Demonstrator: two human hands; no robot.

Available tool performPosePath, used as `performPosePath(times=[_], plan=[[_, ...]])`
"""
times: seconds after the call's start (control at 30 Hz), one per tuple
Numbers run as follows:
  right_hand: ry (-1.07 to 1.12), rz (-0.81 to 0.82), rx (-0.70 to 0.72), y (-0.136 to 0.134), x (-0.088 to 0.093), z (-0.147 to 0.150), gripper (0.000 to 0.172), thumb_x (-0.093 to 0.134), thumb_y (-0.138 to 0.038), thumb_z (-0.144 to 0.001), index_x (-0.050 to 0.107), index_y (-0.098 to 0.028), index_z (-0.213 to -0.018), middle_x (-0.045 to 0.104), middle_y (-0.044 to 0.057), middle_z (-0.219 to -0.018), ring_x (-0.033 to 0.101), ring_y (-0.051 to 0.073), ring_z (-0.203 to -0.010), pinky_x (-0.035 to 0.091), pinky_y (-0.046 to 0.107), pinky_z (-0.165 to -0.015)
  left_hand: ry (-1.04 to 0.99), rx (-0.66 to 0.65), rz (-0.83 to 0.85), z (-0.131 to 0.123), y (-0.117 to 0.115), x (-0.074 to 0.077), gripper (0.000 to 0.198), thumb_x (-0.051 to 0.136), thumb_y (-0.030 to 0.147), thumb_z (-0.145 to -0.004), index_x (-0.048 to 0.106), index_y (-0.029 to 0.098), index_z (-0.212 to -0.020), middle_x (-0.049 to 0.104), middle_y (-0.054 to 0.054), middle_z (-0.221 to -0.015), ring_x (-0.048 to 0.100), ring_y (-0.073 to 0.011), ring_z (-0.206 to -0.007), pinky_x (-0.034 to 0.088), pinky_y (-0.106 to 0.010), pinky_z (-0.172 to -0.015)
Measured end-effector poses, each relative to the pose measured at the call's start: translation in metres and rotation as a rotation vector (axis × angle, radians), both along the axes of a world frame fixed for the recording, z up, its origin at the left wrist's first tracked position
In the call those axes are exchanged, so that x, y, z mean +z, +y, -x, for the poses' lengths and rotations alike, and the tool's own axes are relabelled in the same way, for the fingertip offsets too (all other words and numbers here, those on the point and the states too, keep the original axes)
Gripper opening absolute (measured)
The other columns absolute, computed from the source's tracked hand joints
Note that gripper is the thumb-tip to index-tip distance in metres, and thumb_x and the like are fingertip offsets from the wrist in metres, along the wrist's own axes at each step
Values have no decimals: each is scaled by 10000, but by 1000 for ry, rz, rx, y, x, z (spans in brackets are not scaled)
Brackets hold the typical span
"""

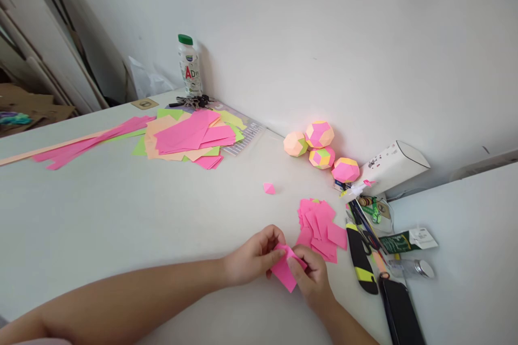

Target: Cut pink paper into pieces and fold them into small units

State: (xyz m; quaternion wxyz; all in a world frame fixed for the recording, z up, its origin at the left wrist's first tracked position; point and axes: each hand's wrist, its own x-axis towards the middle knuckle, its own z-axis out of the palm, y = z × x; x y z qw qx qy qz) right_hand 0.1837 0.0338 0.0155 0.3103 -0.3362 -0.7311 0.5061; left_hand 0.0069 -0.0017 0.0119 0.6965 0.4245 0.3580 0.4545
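Note:
Between my two hands is a pink paper piece, with a fold along its upper edge. My left hand pinches its upper left side between thumb and fingers. My right hand grips the right side, thumb on top. A heap of pink paper pieces lies just beyond my right hand. Farther up the table sits a small folded pink shape. Several paper balls in pink, peach, yellow and green, one of them a peach ball, rest near the wall.
Coloured sheets and long strips lie at the back left, near keys and a bottle. On the right are a black and yellow cutter, a black case, a clear jar and a white container.

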Motion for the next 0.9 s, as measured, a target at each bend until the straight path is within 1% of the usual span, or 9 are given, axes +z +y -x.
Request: performPosePath(times=[0.2,0.33,0.43,0.53,0.63,0.73,0.9], plan=[[-5,53,-13,1,-2,-2,252,529,-324,-885,593,-175,-692,493,-5,-616,447,130,-573,365,256,-542,9,-30,-31,1,1,-4,366,576,495,-839,519,159,-972,505,13,-745,484,-95,-602,443,-241,-536],[-3,72,-44,1,-3,-4,262,543,-334,-876,611,-169,-683,469,-17,-589,416,118,-549,345,241,-516,3,-6,-46,-1,2,-8,419,592,511,-820,530,160,-1040,507,9,-759,485,-98,-603,449,-236,-514],[5,72,-73,2,-4,-4,253,560,-341,-865,622,-171,-688,450,-24,-579,397,112,-539,333,233,-504,55,10,-59,-1,2,-10,446,560,518,-837,538,156,-1097,481,37,-674,449,-78,-523,428,-226,-480],[17,99,-78,3,-5,-4,249,567,-354,-860,636,-172,-703,463,-20,-585,409,115,-542,343,232,-505,104,17,-83,0,1,-12,405,531,487,-865,560,153,-1091,453,53,-627,427,-64,-471,405,-220,-467],[25,126,-99,3,-7,-4,257,575,-367,-853,640,-172,-697,469,-18,-585,410,115,-537,350,230,-501,97,22,-109,0,1,-12,358,545,447,-864,576,164,-1081,488,21,-755,446,-57,-498,418,-226,-480],[23,139,-119,3,-9,-5,254,580,-377,-850,650,-173,-717,482,-16,-593,416,114,-537,357,228,-501,67,7,-112,0,1,-10,349,577,407,-846,575,180,-1112,490,-16,-898,468,-72,-583,441,-229,-499],[19,118,-140,2,-8,-6,239,590,-375,-846,669,-176,-739,526,-8,-604,451,121,-547,384,228,-510,60,-18,-74,1,2,-9,383,597,361,-832,552,185,-1168,484,-32,-937,485,-98,-663,446,-219,-515]])
